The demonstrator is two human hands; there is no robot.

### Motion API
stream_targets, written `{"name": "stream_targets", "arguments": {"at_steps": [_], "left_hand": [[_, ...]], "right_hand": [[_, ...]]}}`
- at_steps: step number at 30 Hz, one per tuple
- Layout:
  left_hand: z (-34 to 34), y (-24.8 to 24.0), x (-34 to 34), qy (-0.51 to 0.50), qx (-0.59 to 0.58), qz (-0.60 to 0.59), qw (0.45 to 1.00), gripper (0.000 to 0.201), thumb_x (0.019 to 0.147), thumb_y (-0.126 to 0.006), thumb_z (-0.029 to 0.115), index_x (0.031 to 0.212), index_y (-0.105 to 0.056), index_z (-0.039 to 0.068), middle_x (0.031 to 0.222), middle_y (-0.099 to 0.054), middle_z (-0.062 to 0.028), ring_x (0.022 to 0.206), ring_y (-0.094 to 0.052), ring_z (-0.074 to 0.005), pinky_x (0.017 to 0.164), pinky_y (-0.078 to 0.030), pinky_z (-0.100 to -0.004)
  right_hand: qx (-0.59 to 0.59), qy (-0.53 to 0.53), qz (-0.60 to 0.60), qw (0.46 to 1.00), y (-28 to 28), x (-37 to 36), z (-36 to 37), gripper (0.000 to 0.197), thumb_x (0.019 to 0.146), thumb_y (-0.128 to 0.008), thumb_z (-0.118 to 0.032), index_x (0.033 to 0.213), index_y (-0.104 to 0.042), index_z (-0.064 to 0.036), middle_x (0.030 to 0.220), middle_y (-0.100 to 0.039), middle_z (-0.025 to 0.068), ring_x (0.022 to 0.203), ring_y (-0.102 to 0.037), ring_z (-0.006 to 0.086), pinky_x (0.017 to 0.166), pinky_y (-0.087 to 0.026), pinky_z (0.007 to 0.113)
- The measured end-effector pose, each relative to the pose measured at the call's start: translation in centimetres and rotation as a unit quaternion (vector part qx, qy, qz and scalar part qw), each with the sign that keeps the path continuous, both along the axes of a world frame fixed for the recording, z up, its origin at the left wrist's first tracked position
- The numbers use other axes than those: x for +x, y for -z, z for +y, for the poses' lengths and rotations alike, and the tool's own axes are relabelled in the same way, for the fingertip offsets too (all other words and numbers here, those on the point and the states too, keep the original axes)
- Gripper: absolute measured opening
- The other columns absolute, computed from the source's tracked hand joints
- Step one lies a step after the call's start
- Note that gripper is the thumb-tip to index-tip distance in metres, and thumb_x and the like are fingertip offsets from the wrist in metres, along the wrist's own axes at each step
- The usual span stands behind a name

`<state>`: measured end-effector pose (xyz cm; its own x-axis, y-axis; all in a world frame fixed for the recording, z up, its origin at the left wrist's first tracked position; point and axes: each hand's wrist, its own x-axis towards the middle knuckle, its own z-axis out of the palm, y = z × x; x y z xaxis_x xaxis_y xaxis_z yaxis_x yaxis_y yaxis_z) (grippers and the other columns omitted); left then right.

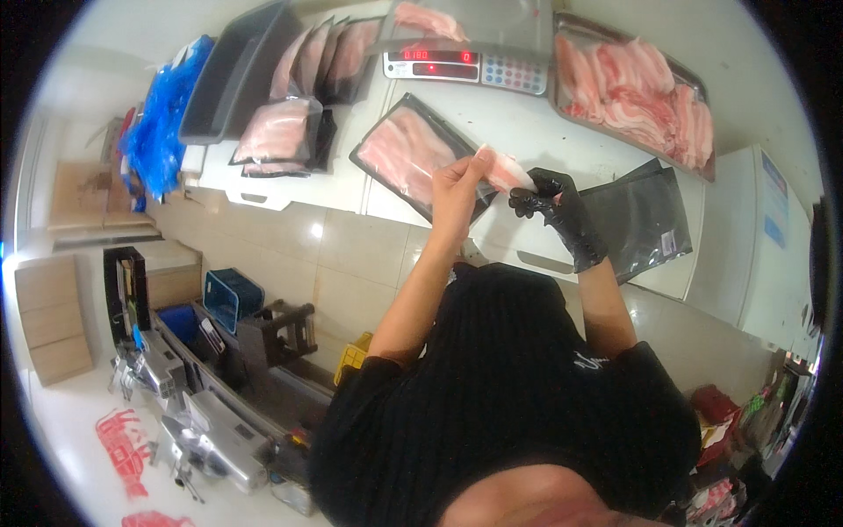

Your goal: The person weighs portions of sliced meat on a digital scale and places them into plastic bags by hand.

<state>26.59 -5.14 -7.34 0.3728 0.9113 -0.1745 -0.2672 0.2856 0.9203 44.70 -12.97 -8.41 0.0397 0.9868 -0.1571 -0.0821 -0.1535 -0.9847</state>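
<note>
A slice of pink-and-white raw meat is stretched between my two hands above the white work surface. My bare left hand pinches its left end, and my right hand, in a black glove, is closed on the other end. Under and left of my left hand lies a clear-fronted black vacuum bag with meat slices inside. Flat black bags lie beside my right wrist. Beyond my hands, a digital scale with a red display carries a piece of meat on its platter.
A metal tray heaped with meat slices stands at the far right. Filled bags are stacked at the left, near a grey plastic bin and blue plastic sheeting. A white cabinet stands to the right.
</note>
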Motion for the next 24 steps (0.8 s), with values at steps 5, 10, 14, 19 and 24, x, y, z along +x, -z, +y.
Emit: {"name": "stream_targets", "arguments": {"at_steps": [5, 10, 14, 19, 24], "left_hand": [[-0.8, 0.0, 0.3, -0.018, 0.027, -0.036, 0.999, 0.036, 0.105, -0.064, 0.028, 0.095, -0.078, -0.005, 0.083, -0.075, -0.0062, 0.075, -0.064, -0.0107, 0.074, -0.049, -0.0266], [-1.4, -0.6, 0.3, -0.013, 0.063, -0.042, 0.997, 0.031, 0.104, -0.065, 0.023, 0.101, -0.078, -0.005, 0.108, -0.073, -0.0103, 0.099, -0.066, -0.0151, 0.094, -0.048, -0.0305], [-0.6, 0.4, -0.1, -0.012, 0.140, -0.017, 0.990, 0.027, 0.102, -0.065, 0.020, 0.101, -0.079, -0.004, 0.132, -0.065, -0.0120, 0.121, -0.059, -0.0188, 0.110, -0.040, -0.0340], [-0.6, 1.3, 0.1, -0.033, 0.084, -0.028, 0.996, 0.027, 0.101, -0.064, 0.017, 0.096, -0.079, -0.004, 0.132, -0.065, -0.0121, 0.121, -0.059, -0.0195, 0.109, -0.040, -0.0343], [-0.7, 2.5, 0.5, -0.007, -0.024, -0.069, 0.997, 0.029, 0.100, -0.064, 0.018, 0.095, -0.078, -0.007, 0.131, -0.066, -0.0117, 0.114, -0.062, -0.0184, 0.104, -0.043, -0.0327]], "right_hand": [[0.043, -0.022, 0.322, 0.946, 2.1, -0.4, -1.3, 0.041, 0.100, -0.070, -0.021, 0.133, -0.062, 0.0023, 0.114, -0.071, 0.0169, 0.103, -0.071, 0.0205, 0.086, -0.058, 0.032], [0.047, -0.017, 0.311, 0.949, 0.0, -1.6, -1.2, 0.055, 0.103, -0.060, -0.012, 0.152, -0.042, 0.0061, 0.146, -0.054, 0.0235, 0.132, -0.060, 0.0319, 0.113, -0.053, 0.042], [-0.001, 0.056, 0.434, 0.899, 0.3, -2.4, -0.5, 0.054, 0.102, -0.061, -0.008, 0.150, -0.043, 0.0076, 0.146, -0.054, 0.0223, 0.131, -0.060, 0.0315, 0.114, -0.052, 0.042], [0.065, 0.067, 0.189, 0.977, 2.2, -2.6, -0.4, 0.055, 0.100, -0.064, -0.005, 0.150, -0.044, 0.0075, 0.145, -0.055, 0.0211, 0.131, -0.059, 0.0301, 0.114, -0.053, 0.042], [0.000, 0.135, 0.322, 0.937, 1.5, -3.4, -2.2, 0.056, 0.098, -0.067, -0.005, 0.150, -0.047, 0.0044, 0.146, -0.055, 0.0202, 0.132, -0.059, 0.0289, 0.112, -0.053, 0.041]]}}
